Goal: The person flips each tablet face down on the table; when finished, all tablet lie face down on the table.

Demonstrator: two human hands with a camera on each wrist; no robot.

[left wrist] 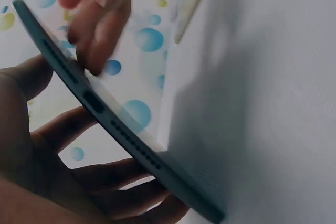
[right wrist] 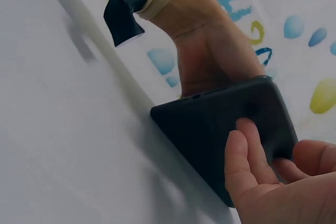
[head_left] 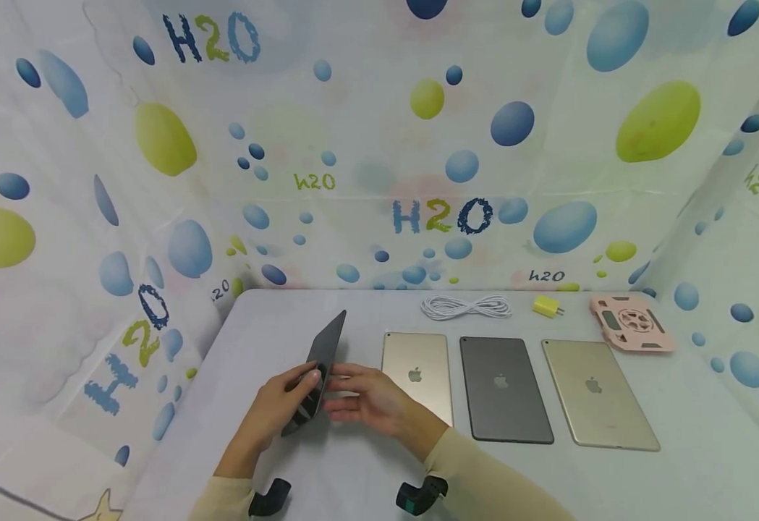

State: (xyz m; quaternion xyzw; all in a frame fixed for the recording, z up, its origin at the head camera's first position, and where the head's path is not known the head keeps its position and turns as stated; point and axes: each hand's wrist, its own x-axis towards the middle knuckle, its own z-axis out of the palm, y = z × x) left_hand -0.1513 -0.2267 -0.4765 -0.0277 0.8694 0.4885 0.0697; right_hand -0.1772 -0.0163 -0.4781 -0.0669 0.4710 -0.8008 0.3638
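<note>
My left hand [head_left: 278,407] grips a dark tablet [head_left: 331,340] by its lower part, raised on edge and tilted over the white table. The thumb lies on its glossy side. In the left wrist view, a port and speaker holes line the near edge of the tablet [left wrist: 128,136], with fingers spread beneath. My right hand [head_left: 375,399] is at the tablet's other side, fingers fairly straight. From the right wrist, fingertips of the right hand [right wrist: 278,190] overlap the dark matte face of the tablet [right wrist: 210,124], the thumb near its edge.
Right of the hands lie a gold tablet [head_left: 416,354], a dark grey tablet [head_left: 504,405] and another gold tablet [head_left: 603,412], backs up. Behind them are a coiled white cable [head_left: 467,307], a yellow plug [head_left: 548,307] and a pink ridged case-like thing [head_left: 633,323]. A patterned curtain [head_left: 366,130] surrounds the table.
</note>
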